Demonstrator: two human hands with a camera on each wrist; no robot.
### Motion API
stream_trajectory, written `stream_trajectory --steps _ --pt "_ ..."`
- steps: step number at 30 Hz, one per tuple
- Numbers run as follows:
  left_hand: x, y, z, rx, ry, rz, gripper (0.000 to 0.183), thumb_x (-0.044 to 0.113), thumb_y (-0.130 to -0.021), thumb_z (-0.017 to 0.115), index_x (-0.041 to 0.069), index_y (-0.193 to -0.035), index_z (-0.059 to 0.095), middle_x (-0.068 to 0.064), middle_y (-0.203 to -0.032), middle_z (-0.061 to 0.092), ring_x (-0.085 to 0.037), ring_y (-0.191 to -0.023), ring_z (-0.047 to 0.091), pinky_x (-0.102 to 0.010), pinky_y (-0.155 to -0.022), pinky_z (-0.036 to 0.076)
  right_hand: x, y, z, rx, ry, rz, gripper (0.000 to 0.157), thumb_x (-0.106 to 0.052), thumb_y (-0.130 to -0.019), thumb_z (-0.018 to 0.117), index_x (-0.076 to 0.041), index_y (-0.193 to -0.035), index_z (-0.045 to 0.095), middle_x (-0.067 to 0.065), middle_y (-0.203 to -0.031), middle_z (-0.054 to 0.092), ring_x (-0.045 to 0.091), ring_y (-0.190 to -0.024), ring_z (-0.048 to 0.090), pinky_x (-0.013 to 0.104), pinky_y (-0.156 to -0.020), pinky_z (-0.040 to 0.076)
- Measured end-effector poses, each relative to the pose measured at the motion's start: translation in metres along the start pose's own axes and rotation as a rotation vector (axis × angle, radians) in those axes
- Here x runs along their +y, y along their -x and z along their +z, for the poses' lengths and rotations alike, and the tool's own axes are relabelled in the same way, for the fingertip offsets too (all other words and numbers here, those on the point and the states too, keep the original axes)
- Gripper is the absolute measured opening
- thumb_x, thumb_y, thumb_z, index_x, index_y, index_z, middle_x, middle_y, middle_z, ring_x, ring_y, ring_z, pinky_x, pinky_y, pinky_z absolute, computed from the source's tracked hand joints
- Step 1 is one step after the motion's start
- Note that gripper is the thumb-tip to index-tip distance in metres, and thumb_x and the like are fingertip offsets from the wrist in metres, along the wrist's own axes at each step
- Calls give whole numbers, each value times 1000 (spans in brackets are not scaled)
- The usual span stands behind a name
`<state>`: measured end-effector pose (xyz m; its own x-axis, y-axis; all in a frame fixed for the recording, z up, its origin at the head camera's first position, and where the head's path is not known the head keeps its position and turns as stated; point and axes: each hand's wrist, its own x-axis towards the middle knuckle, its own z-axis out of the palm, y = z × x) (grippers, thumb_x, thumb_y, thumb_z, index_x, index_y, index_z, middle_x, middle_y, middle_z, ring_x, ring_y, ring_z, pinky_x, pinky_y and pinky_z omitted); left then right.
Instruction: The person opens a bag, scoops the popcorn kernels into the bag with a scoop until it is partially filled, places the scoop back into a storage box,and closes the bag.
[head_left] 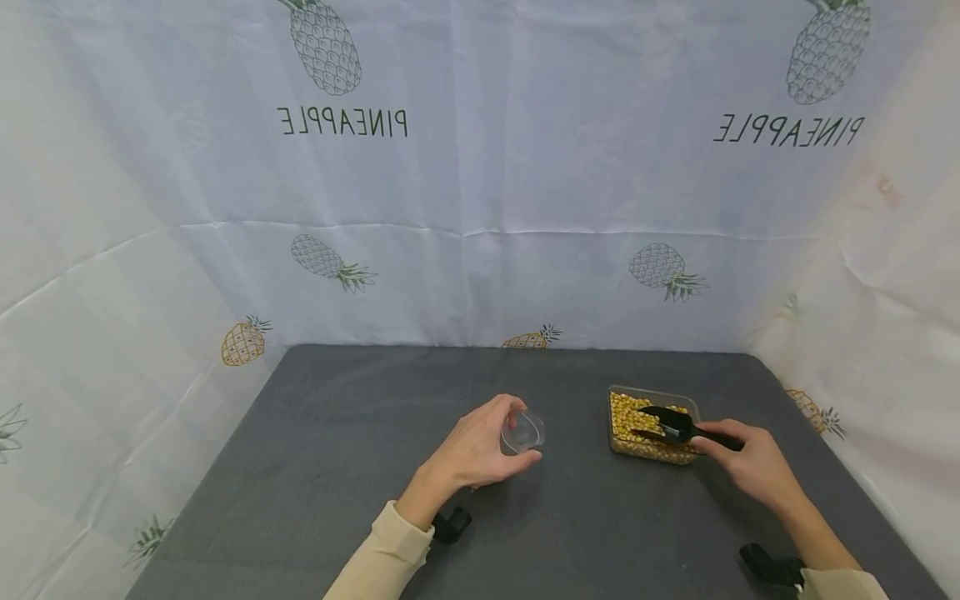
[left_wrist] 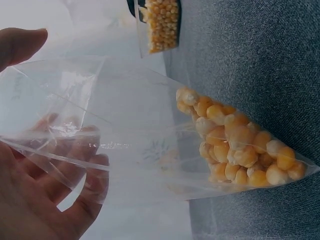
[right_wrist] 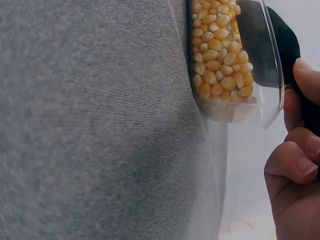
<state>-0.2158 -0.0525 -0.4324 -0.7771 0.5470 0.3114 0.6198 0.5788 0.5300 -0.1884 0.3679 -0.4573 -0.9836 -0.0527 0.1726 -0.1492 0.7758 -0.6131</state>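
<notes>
My left hand point(head_left: 480, 446) holds a clear plastic bag point(left_wrist: 137, 95) by its mouth, thumb and fingers spread around the opening. Corn kernels point(left_wrist: 240, 145) fill the bag's pointed bottom corner, close to the grey cloth in the left wrist view. On the right, my right hand point(head_left: 757, 467) grips the handle of a black scoop point(head_left: 678, 427). The scoop's blade lies among the kernels in a clear rectangular container point(right_wrist: 240, 115). Through the container's wall, yellow kernels point(right_wrist: 220, 55) show packed on one side of the dark scoop.
A dark grey cloth point(head_left: 360, 442) covers the table. Behind it and at both sides hang pale curtains point(head_left: 480, 167) printed with pineapples. A black strap device point(head_left: 452, 525) sits at the left wrist, and another point(head_left: 768, 567) at the right.
</notes>
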Motion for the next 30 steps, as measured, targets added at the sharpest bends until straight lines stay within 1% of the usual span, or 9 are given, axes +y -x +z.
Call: stream_trajectory --steps 7,13,14,16,17,21,23,27,30 --pt "-1 0 1 -5 11 8 58 45 -89 74 10 -131 55 0 -105 59 -8 -83 52 -26 -71 47 1 4 1 13 -29 20 43 -29 -99 69 4 -126 68 31 -125 62 55 -116 54 63 -81 49" --pt "0 0 1 -6 16 14 57 45 -89 74 11 -131 56 0 -104 59 -8 -83 52 -26 -71 47 -3 6 1 32 -38 12 40 -29 -99 70 1 -125 69 28 -124 65 52 -114 56 59 -79 51" --pt "0 1 1 -7 15 15 57 45 -89 74 11 -131 56 -1 -105 59 -8 -83 52 -26 -71 46 -4 6 1 38 -35 9 39 -29 -98 70 0 -125 70 26 -123 65 48 -113 57 58 -79 52" --pt "0 0 1 -5 13 20 56 44 -89 75 11 -130 56 -1 -105 59 -8 -82 52 -26 -71 46 -7 6 1 52 -31 0 37 -28 -98 71 -2 -124 71 23 -122 67 33 -111 62 49 -78 54" --pt "0 0 1 -4 12 23 56 44 -89 75 11 -130 56 -2 -104 59 -8 -82 52 -26 -71 46 -8 6 0 57 -28 -3 37 -28 -97 72 -3 -124 71 22 -122 67 31 -109 62 48 -77 54" --pt "-1 0 2 3 0 25 56 44 -89 75 10 -130 56 -1 -103 59 -8 -82 51 -26 -70 46 -15 5 1 76 -37 -21 35 -27 -97 72 -4 -123 72 20 -121 68 26 -109 61 51 -80 52" --pt "-1 0 2 6 -2 22 57 44 -89 75 10 -130 56 0 -103 58 -8 -82 51 -26 -70 46 -18 5 1 83 -49 -28 35 -27 -97 72 -3 -123 72 20 -121 68 30 -111 59 58 -82 49" --pt "-2 1 3 7 0 14 58 44 -89 75 9 -131 56 3 -103 57 -7 -82 51 -26 -70 46 -24 4 2 108 -77 -56 32 -26 -96 73 -5 -121 73 17 -116 69 -3 -104 54 59 -85 45" --pt "-2 0 3 8 -1 13 58 44 -88 75 8 -130 56 4 -102 57 -7 -82 51 -26 -70 46 -30 4 1 114 -99 -78 31 -24 -96 74 -6 -121 74 12 -113 70 -17 -104 44 60 -86 44"
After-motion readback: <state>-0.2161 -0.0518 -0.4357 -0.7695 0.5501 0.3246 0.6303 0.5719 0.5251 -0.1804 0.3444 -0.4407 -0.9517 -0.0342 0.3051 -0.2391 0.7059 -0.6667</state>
